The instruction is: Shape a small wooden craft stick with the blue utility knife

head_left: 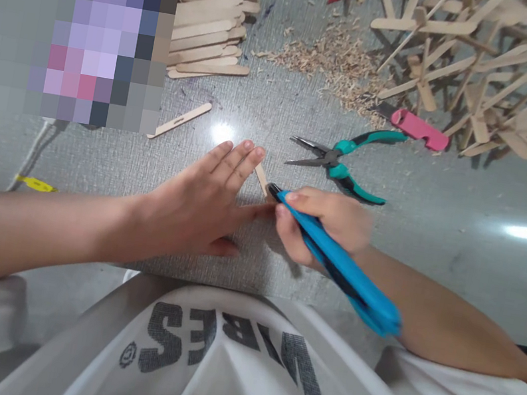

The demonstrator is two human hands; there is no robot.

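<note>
My left hand [208, 195] lies flat on the grey table with its fingers stretched out. Its fingertips rest over a wooden craft stick [261, 179], pinning it down; the rest of the stick is hidden by the hand. My right hand [320, 224] is wrapped around a blue and black utility knife [334, 256], whose black tip meets the stick beside my left index finger. I cannot make out its blade. Just beyond my right hand lie teal-handled needle-nose pliers [333, 158], jaws apart. Another craft stick [181, 120] with a small slot in it lies ahead of my left hand.
A stack of craft sticks [213, 31] sits at the back left. Wood shavings [334, 61] are scattered at the back middle, with a pink-handled cutter [419, 129] beside them. Joined sticks [485, 79] pile up at the back right. A cable [34, 152] with a yellow tag runs along the left.
</note>
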